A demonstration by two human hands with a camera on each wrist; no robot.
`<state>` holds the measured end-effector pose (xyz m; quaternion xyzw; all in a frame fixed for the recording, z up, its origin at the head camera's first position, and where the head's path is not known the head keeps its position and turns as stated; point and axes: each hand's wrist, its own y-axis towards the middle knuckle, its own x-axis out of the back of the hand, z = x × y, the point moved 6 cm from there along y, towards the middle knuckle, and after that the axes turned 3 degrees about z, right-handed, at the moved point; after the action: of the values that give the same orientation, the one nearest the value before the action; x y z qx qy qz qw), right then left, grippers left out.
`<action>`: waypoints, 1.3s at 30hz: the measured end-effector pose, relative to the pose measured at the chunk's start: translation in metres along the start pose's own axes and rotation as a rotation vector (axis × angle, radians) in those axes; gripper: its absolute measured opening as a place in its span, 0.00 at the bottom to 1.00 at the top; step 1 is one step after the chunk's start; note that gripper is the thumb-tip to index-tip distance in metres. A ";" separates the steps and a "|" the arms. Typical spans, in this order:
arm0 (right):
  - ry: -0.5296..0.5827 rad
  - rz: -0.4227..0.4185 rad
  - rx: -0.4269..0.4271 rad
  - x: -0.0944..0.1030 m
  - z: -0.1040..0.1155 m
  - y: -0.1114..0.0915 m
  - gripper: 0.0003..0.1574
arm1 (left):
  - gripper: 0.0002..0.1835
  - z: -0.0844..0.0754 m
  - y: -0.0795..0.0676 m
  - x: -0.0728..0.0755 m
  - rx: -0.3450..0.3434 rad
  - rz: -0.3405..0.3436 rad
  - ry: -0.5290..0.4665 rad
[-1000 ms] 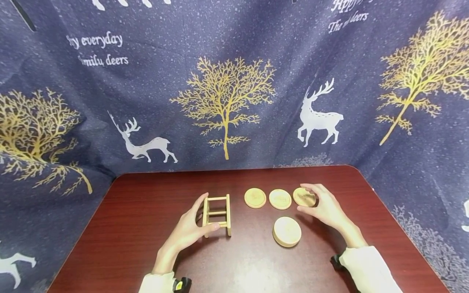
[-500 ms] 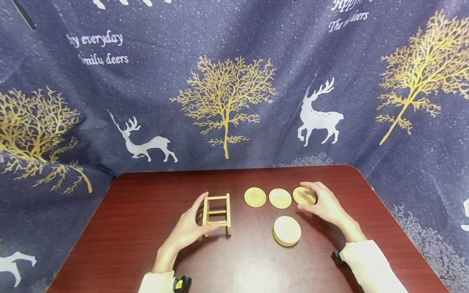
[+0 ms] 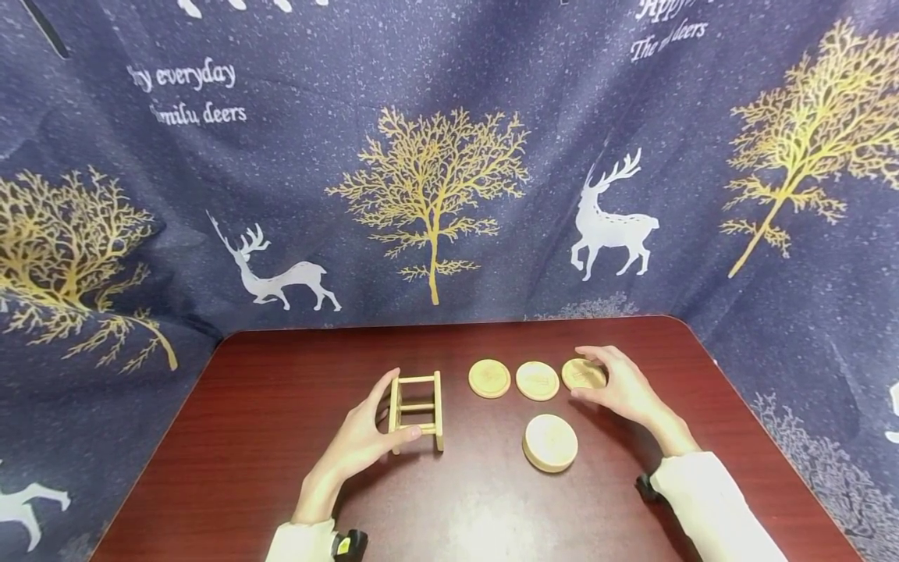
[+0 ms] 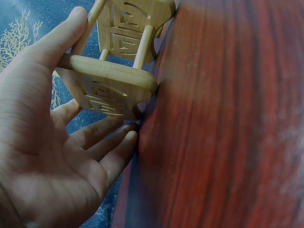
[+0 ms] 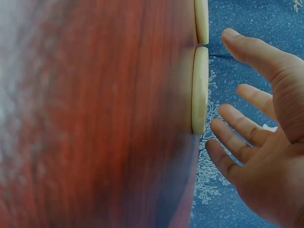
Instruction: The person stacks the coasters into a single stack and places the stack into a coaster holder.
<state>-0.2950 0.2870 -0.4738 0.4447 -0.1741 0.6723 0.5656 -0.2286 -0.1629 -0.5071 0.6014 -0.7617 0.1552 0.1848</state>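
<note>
Left hand (image 3: pixel 358 441) pinches the carved wooden rack (image 4: pixel 114 71), standing left of the worktop's (image 3: pixel 281 406) centre. Right hand (image 3: pixel 625 386), spread, hovers over the right wooden coaster (image 3: pixel 583 375), towards the far right corner. Middle coaster (image 3: pixel 537 381) and left coaster (image 3: pixel 489 378) lie alongside; a thick disc (image 3: pixel 551 443), possibly stacked, sits nearer the front edge.

The person's white-sleeved left forearm (image 3: pixel 303 542) slants inward over the tabletop (image 3: pixel 281 406), the left hand (image 3: pixel 361 437) curved in a grip well in from the left edge, thumb apart from the fingers. The white-sleeved right forearm (image 3: pixel 712 507) leans the opposite way, the right hand (image 3: pixel 627 392) hovering towards the far right corner, fingers loosely bent and spread.
</note>
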 end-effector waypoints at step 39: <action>-0.067 0.127 -0.022 -0.010 -0.015 0.009 0.48 | 0.61 0.000 -0.001 -0.002 0.006 0.004 -0.044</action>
<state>-0.3098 0.2896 -0.4876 0.4487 -0.2283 0.6895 0.5207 -0.2277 -0.1613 -0.5075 0.6035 -0.7663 0.1446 0.1660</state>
